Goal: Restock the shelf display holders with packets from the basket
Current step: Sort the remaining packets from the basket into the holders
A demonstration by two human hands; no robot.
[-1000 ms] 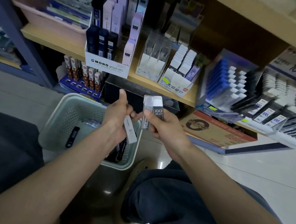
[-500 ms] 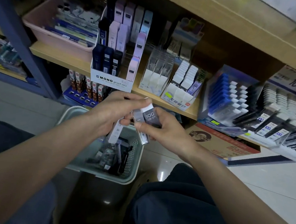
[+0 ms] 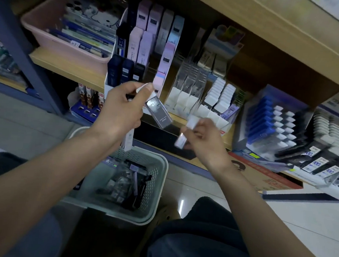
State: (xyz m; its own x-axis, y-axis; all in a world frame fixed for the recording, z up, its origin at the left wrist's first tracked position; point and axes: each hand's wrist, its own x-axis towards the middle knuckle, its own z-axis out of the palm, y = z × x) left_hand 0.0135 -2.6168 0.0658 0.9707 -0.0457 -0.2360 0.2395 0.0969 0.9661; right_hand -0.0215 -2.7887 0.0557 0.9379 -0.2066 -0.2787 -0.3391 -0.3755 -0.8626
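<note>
Frame centre: left hand [image 3: 121,111] pinches a grey packet [image 3: 160,115]; right hand [image 3: 205,140] clamps a blurred white packet [image 3: 180,142], above the basket [image 3: 160,188].

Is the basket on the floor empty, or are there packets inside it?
Not empty. Inside the basket, a loose pile of dark and clear packets lies on the bottom.

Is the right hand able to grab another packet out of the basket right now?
Probably not yet. The right hand pinches a white packet, so its grip is full. The way itself looks free: the basket is open on top and sits just below it.
</note>
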